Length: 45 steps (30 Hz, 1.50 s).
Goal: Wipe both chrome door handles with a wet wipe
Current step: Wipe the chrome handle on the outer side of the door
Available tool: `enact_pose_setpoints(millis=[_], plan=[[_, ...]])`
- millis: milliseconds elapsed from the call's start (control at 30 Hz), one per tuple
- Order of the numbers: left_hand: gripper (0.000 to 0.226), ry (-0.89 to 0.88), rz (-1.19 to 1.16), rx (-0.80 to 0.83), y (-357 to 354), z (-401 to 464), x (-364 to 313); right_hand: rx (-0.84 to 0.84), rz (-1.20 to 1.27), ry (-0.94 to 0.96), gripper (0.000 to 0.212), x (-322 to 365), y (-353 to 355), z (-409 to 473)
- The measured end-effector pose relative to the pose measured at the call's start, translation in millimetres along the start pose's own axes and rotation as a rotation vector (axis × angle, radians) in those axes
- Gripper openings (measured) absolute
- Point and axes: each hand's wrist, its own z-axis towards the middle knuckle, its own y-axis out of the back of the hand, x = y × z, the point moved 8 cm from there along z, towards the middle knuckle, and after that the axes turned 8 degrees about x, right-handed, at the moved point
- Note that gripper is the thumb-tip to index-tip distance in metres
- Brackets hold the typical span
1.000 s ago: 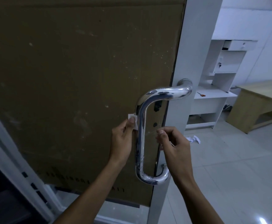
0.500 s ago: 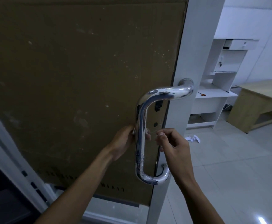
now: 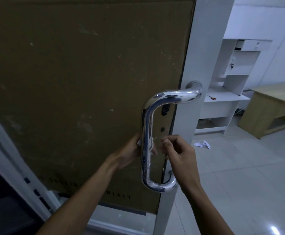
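- Chrome door handle (image 3: pixel 146 146): D-shaped bar fixed to the white door frame (image 3: pixel 187 116), upright, with curved ends at top and bottom. Only this one handle is in view.
- Left hand (image 3: pixel 129 154): wrapped round the bar's vertical section from the left. The bar hides most of its fingers (image 3: pixel 153 150); blurred fingertips show on the bar's right side.
- Wet wipe (image 3: pixel 139 142): only a small white corner shows between the left hand and the bar. The rest is hidden, held against the chrome.
- Right hand (image 3: pixel 179 150): just right of the bar, fingers curled narrow with thumb meeting fingertips. Whether it pinches part of the wipe cannot be told.
- Cardboard sheet (image 3: pixel 80 92): brown, covers the door panel behind the handle; printed lettering near its lower edge is too dim to read.
- Crumpled paper (image 3: pixel 202 144): white, on the tiled floor (image 3: pixel 240 184), well apart from the handle.
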Motion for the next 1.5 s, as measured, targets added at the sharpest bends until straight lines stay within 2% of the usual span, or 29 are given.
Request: enact_pose_setpoints(millis=[67, 200, 333, 400, 500, 667, 733, 867, 967, 1100, 1200, 1300, 1400, 1500], plan=[[0.045, 0.035, 0.025, -0.080, 6, -9, 12, 0.011, 0.006, -0.019, 0.013, -4, -2, -1], [0.037, -0.007, 0.023, -0.406, 19, -36, 18, 0.036, 0.035, -0.047, 0.011, -12, -8, -2], [0.014, -0.176, 0.241, -0.684, 9, -57, -1, 0.051, 0.060, -0.063, 0.011, -16, -15, -1], [0.014, -0.262, 0.397, -0.815, -1, -65, -10, 0.061, 0.074, -0.063, 0.011, -17, -18, -2], [0.026, -0.337, 0.630, -0.893, -18, -65, -13, 0.073, 0.085, -0.044, 0.011, -14, -19, -3], [0.042, -0.321, 0.532, -1.073, -23, -68, -17, 0.039, 0.130, -0.004, 0.015, -13, -19, -18], [0.042, -0.310, 0.486, -1.072, -23, -67, -17, 0.043, 0.110, -0.024, 0.019, -19, -23, -23], [0.025, -0.274, 0.410, -1.035, -24, -71, -14, 0.020, 0.033, -0.029, 0.031, -22, -31, -22], [0.029, -0.299, 0.398, -1.048, -22, -79, -15, 0.034, 0.045, -0.032, 0.041, -19, -41, -15], [0.044, -0.369, 0.487, -1.022, -21, -86, -16, 0.056, -0.004, 0.004, 0.034, -13, -47, -2], [0.052, -0.413, 0.467, -1.034, -13, -92, -15, 0.064, -0.043, 0.071, 0.020, -5, -46, 10], [0.051, -0.382, 0.436, -1.050, -3, -94, -16, 0.088, -0.010, 0.132, 0.017, 10, -44, 19], [0.048, -0.362, 0.380, -1.032, 2, -91, -20, -0.015, 0.028, 0.229, 0.032, 30, -35, 34], [0.045, -0.346, 0.321, -0.976, 5, -87, -24, -0.129, 0.032, 0.323, 0.024, 42, -35, 39]])
